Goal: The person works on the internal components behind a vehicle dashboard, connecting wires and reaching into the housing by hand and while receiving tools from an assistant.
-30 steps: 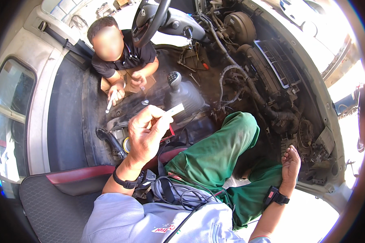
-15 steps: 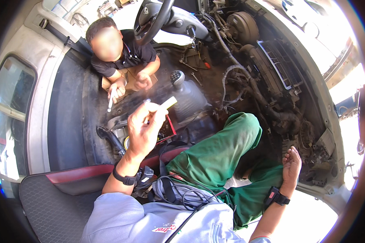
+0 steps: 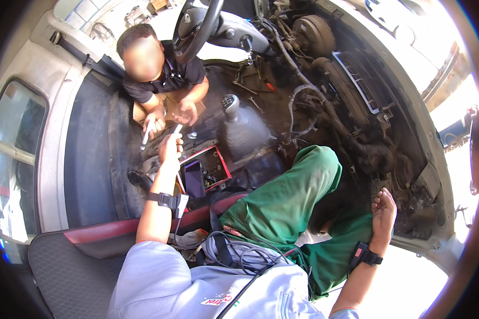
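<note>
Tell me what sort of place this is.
Most likely a vehicle repair site, inside a stripped car cabin: steering wheel, gear lever and exposed wiring where the dashboard would be.

The left hand point(image 3: 170, 149) reaches forward over the stripped cabin floor point(image 3: 96, 159) and grips a small white stick-shaped piece point(image 3: 178, 128), its tip just beside the open hand of a second person point(image 3: 159, 69) crouched under the steering wheel point(image 3: 199, 29). That person's other hand holds a slim white tool point(image 3: 145, 135). Below the left wrist lies a red-rimmed tray point(image 3: 223, 165) of small parts. The right hand point(image 3: 384, 210) rests open, palm up, near the green trouser leg point(image 3: 287, 196), well apart from the gear lever point(image 3: 230, 103).
</note>
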The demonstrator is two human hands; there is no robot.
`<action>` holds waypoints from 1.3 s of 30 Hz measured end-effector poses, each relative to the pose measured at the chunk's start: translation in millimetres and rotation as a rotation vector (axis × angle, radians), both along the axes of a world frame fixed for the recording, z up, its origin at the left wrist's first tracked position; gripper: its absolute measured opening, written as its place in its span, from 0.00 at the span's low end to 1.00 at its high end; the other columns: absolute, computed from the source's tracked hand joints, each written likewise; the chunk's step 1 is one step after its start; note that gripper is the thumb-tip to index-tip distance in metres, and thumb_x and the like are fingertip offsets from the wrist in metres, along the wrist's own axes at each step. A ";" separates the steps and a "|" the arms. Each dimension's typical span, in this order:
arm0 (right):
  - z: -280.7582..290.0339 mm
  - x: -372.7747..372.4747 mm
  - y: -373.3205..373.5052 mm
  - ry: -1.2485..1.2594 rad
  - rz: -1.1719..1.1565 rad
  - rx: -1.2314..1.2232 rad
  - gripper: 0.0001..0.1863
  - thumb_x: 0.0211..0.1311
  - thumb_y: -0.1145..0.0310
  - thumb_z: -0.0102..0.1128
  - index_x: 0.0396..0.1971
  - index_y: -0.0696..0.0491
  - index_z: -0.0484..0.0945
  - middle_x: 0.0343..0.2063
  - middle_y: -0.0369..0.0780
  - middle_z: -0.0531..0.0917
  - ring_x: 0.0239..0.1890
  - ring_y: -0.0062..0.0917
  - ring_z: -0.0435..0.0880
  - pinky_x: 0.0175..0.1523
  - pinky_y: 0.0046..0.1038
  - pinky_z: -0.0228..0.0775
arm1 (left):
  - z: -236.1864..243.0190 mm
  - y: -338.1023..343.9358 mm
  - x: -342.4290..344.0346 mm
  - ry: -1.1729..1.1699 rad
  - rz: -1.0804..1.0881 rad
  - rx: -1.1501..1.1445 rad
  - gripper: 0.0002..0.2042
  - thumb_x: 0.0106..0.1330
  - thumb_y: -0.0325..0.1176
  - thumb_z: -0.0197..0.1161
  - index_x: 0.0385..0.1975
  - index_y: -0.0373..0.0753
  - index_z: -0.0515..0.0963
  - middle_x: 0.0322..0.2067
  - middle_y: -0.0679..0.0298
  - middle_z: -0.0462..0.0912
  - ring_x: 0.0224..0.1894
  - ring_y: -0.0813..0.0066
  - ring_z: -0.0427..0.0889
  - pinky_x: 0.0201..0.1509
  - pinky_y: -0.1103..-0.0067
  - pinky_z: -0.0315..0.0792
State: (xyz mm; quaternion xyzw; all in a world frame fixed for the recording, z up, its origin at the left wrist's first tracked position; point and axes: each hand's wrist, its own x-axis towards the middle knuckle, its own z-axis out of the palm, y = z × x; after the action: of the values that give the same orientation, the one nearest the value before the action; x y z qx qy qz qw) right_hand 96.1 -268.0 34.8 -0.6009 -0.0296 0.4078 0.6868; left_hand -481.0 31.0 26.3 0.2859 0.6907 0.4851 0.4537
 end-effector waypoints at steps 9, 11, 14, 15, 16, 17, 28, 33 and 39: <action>5.7 -5.5 15.3 -0.003 0.046 0.011 0.12 0.62 0.74 0.58 0.44 0.60 0.80 0.31 0.36 0.83 0.28 0.16 0.78 0.34 0.19 0.71 | -62.7 67.6 -85.0 -0.038 -0.210 -0.163 0.08 0.70 0.44 0.54 0.29 0.52 0.74 0.15 0.78 0.61 0.10 0.88 0.56 0.09 0.87 0.49; 3.5 -1.5 15.8 0.010 0.028 0.003 0.11 0.62 0.73 0.58 0.43 0.60 0.80 0.31 0.35 0.83 0.29 0.16 0.78 0.35 0.19 0.72 | -68.3 79.5 -113.6 0.093 -0.113 -0.277 0.09 0.67 0.49 0.53 0.28 0.56 0.73 0.17 0.81 0.66 0.12 0.87 0.60 0.11 0.85 0.51; 9.9 8.6 -10.2 -0.005 -0.022 -0.031 0.09 0.63 0.72 0.58 0.41 0.58 0.80 0.31 0.34 0.82 0.30 0.15 0.78 0.37 0.18 0.72 | -78.2 90.5 -77.0 0.118 -0.180 -0.374 0.09 0.62 0.50 0.54 0.25 0.55 0.72 0.19 0.80 0.71 0.16 0.84 0.66 0.15 0.85 0.54; 9.7 9.6 -15.7 -0.008 -0.062 -0.034 0.09 0.63 0.72 0.58 0.41 0.58 0.80 0.31 0.34 0.82 0.30 0.15 0.78 0.37 0.18 0.72 | -78.0 90.3 -68.7 0.105 -0.209 -0.426 0.08 0.60 0.47 0.54 0.26 0.53 0.71 0.19 0.79 0.69 0.15 0.83 0.65 0.14 0.83 0.54; 9.6 7.8 -8.5 0.001 -0.032 -0.012 0.08 0.64 0.72 0.58 0.41 0.57 0.80 0.31 0.33 0.82 0.30 0.14 0.78 0.36 0.18 0.72 | -78.3 95.1 -101.1 0.068 -0.188 -0.333 0.08 0.60 0.47 0.54 0.26 0.53 0.70 0.19 0.78 0.70 0.15 0.83 0.65 0.13 0.83 0.53; 8.4 7.2 -6.8 0.002 -0.017 -0.009 0.08 0.64 0.72 0.57 0.41 0.57 0.80 0.30 0.33 0.82 0.30 0.14 0.78 0.36 0.18 0.72 | -79.4 99.3 -114.4 0.074 -0.163 -0.329 0.07 0.60 0.46 0.54 0.26 0.53 0.70 0.19 0.78 0.70 0.15 0.83 0.65 0.13 0.84 0.54; -19.9 18.7 -13.4 -0.108 -0.009 0.045 0.09 0.63 0.70 0.58 0.40 0.56 0.80 0.31 0.33 0.83 0.29 0.14 0.78 0.35 0.18 0.72 | -53.0 97.9 -62.2 0.069 -0.164 -0.322 0.09 0.63 0.46 0.56 0.34 0.51 0.73 0.25 0.77 0.70 0.19 0.83 0.66 0.16 0.85 0.57; 9.6 24.8 -8.0 0.044 0.034 -0.070 0.10 0.61 0.71 0.58 0.40 0.56 0.81 0.30 0.33 0.84 0.29 0.13 0.78 0.34 0.18 0.71 | 4.9 40.8 41.7 0.162 -0.309 -0.134 0.08 0.62 0.40 0.56 0.36 0.45 0.75 0.25 0.72 0.71 0.20 0.82 0.68 0.17 0.86 0.59; 52.8 44.7 34.4 0.004 0.156 0.044 0.08 0.61 0.72 0.57 0.39 0.56 0.81 0.29 0.32 0.83 0.27 0.12 0.77 0.34 0.18 0.70 | 57.5 -32.6 205.0 0.078 -0.839 0.170 0.06 0.59 0.26 0.51 0.32 0.39 0.75 0.23 0.68 0.72 0.18 0.85 0.65 0.18 0.89 0.54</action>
State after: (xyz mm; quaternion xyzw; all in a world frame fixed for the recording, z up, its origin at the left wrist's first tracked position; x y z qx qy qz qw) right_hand 140.8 -233.6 87.6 -0.5807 -0.0841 0.4603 0.6662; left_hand -276.0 -1.6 83.8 0.5965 0.4890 0.3025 0.5600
